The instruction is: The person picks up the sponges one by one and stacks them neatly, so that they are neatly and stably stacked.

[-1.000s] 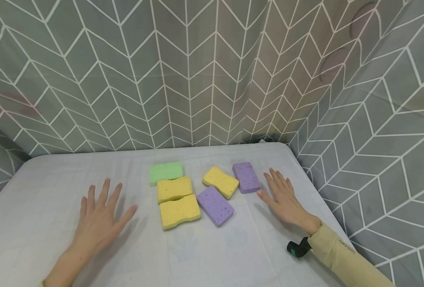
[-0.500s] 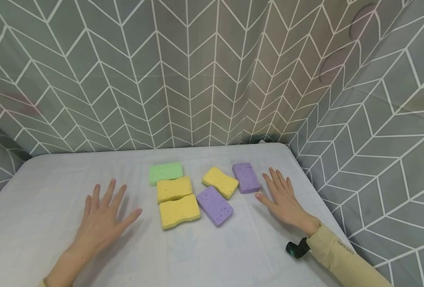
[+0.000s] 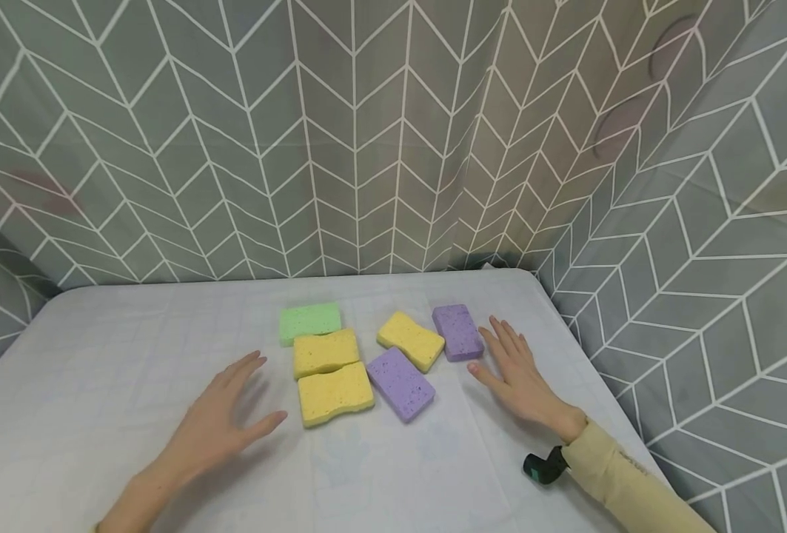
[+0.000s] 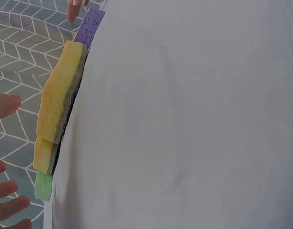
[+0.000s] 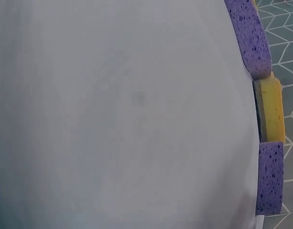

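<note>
Several sponges lie flat on the white-covered table (image 3: pixel 393 474). On the left side a green sponge (image 3: pixel 309 323) is at the back, with a yellow sponge (image 3: pixel 326 352) and a second yellow sponge (image 3: pixel 335 394) in front of it. To their right are a purple sponge (image 3: pixel 401 384), a third yellow sponge (image 3: pixel 410 340) and another purple sponge (image 3: pixel 458 332). My left hand (image 3: pixel 216 422) is left of the yellow sponges, apart from them, fingers extended and thumb spread. My right hand (image 3: pixel 523 381) is beside the right purple sponge, fingers straight, holding nothing.
A grey curtain (image 3: pixel 373 148) with white chevron lines hangs behind the table, and more of it (image 3: pixel 719 244) runs down the right side. A black device (image 3: pixel 545 466) is at the right sleeve cuff (image 3: pixel 583 444).
My left hand has moved right toward the yellow sponges and turned, its fingers coming closer together. My right hand has shifted slightly left. The sponges have stayed in place.
</note>
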Demonstrator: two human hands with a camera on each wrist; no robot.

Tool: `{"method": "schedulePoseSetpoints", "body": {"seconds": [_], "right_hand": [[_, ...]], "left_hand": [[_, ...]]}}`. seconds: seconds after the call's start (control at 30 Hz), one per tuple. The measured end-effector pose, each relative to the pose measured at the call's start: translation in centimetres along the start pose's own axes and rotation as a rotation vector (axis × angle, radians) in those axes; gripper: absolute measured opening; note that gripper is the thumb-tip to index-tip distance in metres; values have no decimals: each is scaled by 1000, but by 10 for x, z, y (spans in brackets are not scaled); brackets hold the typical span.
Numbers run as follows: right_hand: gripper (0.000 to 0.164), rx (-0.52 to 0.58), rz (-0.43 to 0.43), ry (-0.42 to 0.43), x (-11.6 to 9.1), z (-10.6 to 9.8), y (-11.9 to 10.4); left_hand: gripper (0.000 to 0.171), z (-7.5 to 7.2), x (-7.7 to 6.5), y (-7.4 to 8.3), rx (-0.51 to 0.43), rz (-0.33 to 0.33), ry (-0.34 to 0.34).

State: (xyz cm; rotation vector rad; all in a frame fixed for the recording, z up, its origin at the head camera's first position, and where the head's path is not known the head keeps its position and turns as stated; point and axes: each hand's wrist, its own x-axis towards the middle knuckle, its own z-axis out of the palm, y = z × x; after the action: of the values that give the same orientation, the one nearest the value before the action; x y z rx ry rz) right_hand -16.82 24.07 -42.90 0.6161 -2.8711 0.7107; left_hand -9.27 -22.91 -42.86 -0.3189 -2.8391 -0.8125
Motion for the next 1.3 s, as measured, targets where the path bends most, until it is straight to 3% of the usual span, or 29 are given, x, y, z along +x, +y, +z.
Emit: {"method": "schedulePoseSetpoints", "body": {"seconds": [0.17,0.47,0.67,0.97,1.3], "right_hand": [[67,76,-40,37,0,6,-4],[57,239,3,142,-2,18,-22],[47,339,-13,241,-6,32,-43],[35,483,-30,303,-16,56,-71],[35,582,-32,330,-30,72,-105]], "left_hand": [[87,10,0,5,-125,11,-12],[68,41,-1,8,-265,92,97],[73,54,-2,14,-296,81,73],[78,59,-3,25,-318,-41,8],[74,59,-6,27,-339,-97,4]]}}
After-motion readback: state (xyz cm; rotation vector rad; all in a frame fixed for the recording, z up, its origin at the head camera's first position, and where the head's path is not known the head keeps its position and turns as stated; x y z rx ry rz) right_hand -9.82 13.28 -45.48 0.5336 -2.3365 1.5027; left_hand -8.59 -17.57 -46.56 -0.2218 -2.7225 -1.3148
